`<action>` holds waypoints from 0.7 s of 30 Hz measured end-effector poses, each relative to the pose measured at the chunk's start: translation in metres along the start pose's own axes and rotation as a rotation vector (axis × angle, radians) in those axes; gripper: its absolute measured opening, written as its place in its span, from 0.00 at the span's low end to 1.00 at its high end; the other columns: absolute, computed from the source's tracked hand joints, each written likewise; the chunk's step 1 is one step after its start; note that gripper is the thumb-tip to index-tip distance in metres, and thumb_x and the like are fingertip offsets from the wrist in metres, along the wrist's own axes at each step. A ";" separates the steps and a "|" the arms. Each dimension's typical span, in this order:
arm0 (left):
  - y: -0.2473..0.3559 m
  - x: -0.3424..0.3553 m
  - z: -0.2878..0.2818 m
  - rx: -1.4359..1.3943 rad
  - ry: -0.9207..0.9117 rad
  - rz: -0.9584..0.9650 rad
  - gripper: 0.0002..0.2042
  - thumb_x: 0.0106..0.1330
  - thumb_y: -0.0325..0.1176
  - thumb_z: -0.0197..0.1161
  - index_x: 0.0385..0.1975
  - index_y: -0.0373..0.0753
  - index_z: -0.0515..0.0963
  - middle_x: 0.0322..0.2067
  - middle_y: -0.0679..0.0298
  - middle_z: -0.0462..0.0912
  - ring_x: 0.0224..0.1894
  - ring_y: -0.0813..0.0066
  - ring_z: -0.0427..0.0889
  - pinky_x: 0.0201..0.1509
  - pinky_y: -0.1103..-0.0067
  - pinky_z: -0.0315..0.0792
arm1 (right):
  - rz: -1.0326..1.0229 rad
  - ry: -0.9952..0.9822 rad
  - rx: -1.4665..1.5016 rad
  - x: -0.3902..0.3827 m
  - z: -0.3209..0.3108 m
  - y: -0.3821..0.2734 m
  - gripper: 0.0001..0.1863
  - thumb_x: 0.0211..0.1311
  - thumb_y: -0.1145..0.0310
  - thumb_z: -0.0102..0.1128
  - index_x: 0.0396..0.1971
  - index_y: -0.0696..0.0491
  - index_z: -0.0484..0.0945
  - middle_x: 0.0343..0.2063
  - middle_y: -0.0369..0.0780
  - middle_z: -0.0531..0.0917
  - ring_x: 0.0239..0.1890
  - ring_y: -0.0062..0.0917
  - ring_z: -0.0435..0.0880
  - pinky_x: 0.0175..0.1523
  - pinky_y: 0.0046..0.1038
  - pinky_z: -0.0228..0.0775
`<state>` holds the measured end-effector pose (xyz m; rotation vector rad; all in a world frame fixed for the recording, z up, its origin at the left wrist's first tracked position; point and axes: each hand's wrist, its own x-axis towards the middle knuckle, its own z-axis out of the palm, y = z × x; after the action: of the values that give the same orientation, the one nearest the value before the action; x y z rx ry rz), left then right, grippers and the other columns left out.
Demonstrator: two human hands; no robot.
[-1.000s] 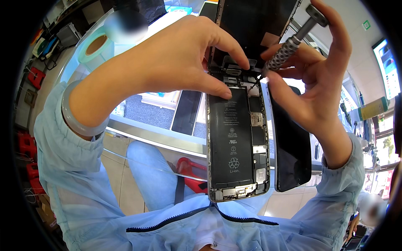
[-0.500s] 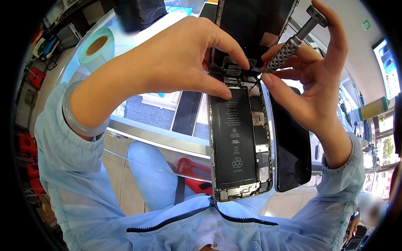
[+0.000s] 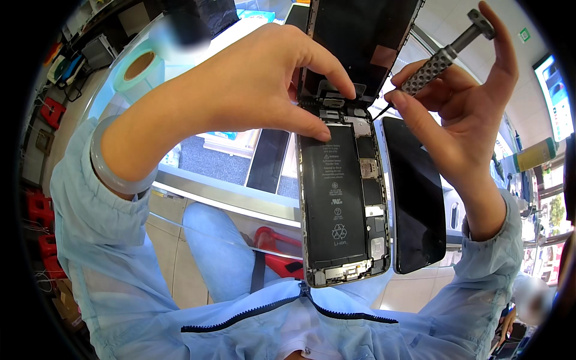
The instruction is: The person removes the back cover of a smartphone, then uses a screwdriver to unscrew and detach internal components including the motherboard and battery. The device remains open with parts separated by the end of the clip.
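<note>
An opened smartphone lies in front of me, its black battery and metal brackets exposed. Its detached-side screen panel stands tilted up at the far end. My left hand is at that end, thumb against the top of the battery and index fingertip by the brackets below the panel; its other fingers are mostly hidden at the panel's left edge. A small silver precision screwdriver is pinched in my right hand, one finger on its end cap. Its thin dark tip points at the phone's upper right edge, apart from the board.
Close on the right lies another black-screened phone. A dark flat panel rests on the counter to the left, near a grey mat. Farther left is a roll of pale green film. A red stool shows below the counter.
My right hand has lifted the screwdriver up and to the right, so its tip has left the phone's inside near the top. My left hand stays nearly in place.
</note>
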<state>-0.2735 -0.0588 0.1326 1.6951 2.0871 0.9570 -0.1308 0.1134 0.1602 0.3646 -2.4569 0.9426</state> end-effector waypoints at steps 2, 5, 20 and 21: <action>-0.001 0.001 0.000 -0.004 -0.006 -0.008 0.20 0.44 0.23 0.72 0.41 0.38 0.81 0.37 0.63 0.83 0.40 0.75 0.81 0.45 0.79 0.77 | 0.035 0.012 -0.002 -0.001 0.005 -0.003 0.58 0.50 0.83 0.61 0.64 0.44 0.21 0.36 0.52 0.80 0.32 0.30 0.85 0.39 0.28 0.82; 0.000 -0.001 0.000 -0.005 -0.005 -0.014 0.20 0.44 0.23 0.72 0.41 0.38 0.81 0.37 0.63 0.83 0.40 0.75 0.81 0.45 0.79 0.77 | 0.045 -0.012 0.008 -0.002 0.005 -0.002 0.58 0.49 0.83 0.61 0.64 0.44 0.21 0.38 0.53 0.80 0.33 0.30 0.85 0.39 0.27 0.82; -0.001 0.002 0.001 -0.005 -0.006 -0.022 0.20 0.43 0.23 0.73 0.41 0.38 0.81 0.38 0.63 0.83 0.40 0.75 0.82 0.45 0.79 0.77 | 0.078 -0.045 -0.032 -0.003 0.008 -0.007 0.58 0.49 0.84 0.62 0.64 0.44 0.22 0.46 0.55 0.75 0.36 0.31 0.85 0.38 0.23 0.81; 0.000 0.001 0.000 -0.006 -0.005 -0.030 0.20 0.43 0.23 0.73 0.41 0.38 0.81 0.38 0.63 0.83 0.40 0.75 0.82 0.45 0.79 0.77 | 0.077 -0.048 -0.027 -0.003 0.008 -0.007 0.58 0.49 0.85 0.62 0.64 0.44 0.22 0.46 0.55 0.75 0.36 0.31 0.85 0.38 0.23 0.81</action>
<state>-0.2738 -0.0580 0.1323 1.6574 2.0981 0.9476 -0.1281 0.1031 0.1576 0.2882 -2.5405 0.9411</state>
